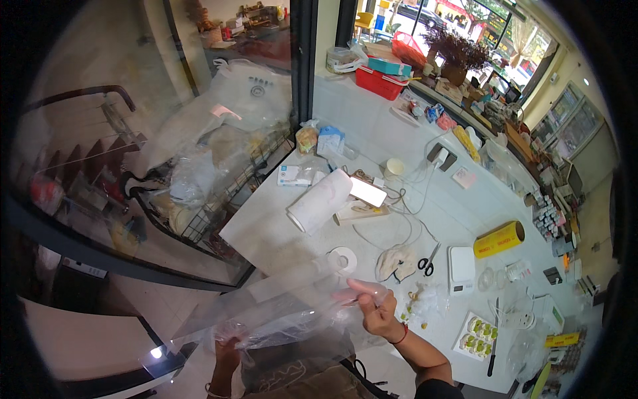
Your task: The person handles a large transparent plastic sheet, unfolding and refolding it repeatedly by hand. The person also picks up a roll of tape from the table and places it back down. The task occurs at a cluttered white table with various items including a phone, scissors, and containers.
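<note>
A sheet of clear plastic (294, 314) stretches between my hands, above the near left edge of the white table. Whether it is a bag or a single layer, I cannot tell. Its left end bunches up at my left hand (229, 344), whose fingers are partly hidden behind the crumpled plastic. Pinched between thumb and fingers, the other end is in my right hand (376, 306), which has a red cord at the wrist. Just beyond the plastic lies a white tape roll (343, 260), partly covered by it. Black-handled scissors (428, 262) and a cloth pouch (396, 262) are farther right.
On the white table (279, 239) stand a paper towel roll (321, 199), a lit phone (368, 192), a kitchen scale (461, 269) and a yellow cling film roll (498, 239). At right, a knife (493, 344) lies against a tray of cream-topped pastries (476, 335). A glass partition (149, 199) rises at left.
</note>
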A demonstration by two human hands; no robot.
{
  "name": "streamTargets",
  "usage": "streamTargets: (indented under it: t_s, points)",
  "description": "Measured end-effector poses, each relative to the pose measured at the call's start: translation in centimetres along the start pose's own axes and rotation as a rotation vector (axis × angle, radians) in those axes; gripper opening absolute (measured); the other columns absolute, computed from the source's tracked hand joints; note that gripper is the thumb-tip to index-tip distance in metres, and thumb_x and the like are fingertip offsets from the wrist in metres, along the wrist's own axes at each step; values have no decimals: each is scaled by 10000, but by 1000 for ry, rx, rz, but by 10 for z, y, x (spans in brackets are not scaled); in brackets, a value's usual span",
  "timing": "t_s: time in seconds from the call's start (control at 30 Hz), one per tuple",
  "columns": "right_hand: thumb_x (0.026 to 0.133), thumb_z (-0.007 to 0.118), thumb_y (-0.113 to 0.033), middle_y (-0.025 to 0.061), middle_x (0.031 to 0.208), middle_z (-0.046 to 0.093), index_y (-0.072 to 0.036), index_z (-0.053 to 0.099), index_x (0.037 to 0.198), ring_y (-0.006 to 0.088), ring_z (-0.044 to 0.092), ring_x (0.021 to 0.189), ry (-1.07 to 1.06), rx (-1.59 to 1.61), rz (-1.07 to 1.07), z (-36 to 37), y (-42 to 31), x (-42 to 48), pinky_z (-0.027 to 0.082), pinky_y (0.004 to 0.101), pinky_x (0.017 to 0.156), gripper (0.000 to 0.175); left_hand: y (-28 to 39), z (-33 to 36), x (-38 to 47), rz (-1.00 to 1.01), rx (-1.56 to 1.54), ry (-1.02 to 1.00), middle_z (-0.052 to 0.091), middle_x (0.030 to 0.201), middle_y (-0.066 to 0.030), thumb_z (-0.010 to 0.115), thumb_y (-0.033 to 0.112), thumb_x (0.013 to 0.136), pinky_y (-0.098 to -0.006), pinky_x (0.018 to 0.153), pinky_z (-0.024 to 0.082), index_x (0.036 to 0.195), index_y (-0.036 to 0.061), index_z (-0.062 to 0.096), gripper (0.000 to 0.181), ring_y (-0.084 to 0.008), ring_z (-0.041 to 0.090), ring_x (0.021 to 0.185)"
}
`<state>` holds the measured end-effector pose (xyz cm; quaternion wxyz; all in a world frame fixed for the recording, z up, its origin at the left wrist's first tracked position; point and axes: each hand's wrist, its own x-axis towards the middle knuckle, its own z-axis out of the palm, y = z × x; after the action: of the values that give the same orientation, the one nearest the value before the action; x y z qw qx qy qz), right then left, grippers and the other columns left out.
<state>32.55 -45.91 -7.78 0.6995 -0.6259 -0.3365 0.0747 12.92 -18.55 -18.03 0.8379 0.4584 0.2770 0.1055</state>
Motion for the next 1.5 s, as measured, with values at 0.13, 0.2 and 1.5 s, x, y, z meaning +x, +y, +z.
streamTargets:
  t_s: [0.13, 0.2, 1.5]
  points:
    - [970, 380, -252, 224, 1014, 623, -24, 403, 1285, 298, 653, 770, 33, 326, 76, -2, 4, -4, 536, 345, 629, 389, -4, 3, 2, 8, 335, 23, 613, 933, -88, 503, -73, 750, -345, 802, 488, 959, 13, 564, 234, -214, 601, 899]
    - [971, 381, -213, 218, 1033, 617, -20, 448, 1252, 270, 656, 771, 77, 617, 327, -4, 4, -2, 536, 320, 632, 347, -2, 6, 3, 51, 154, -38, 618, 934, -95, 511, -64, 750, -374, 831, 470, 921, 25, 584, 206, -239, 598, 902]
    - [744, 749, -270, 123, 1108, 520, -43, 415, 1276, 233, 502, 987, -957, -286, 222, -13, -91, 91, 372, 308, 904, 668, 168, 98, 10, 859, 1623, -535, 557, 1062, -39, 572, 182, 732, -486, 943, 271, 983, 158, 595, 253, -227, 475, 1043]
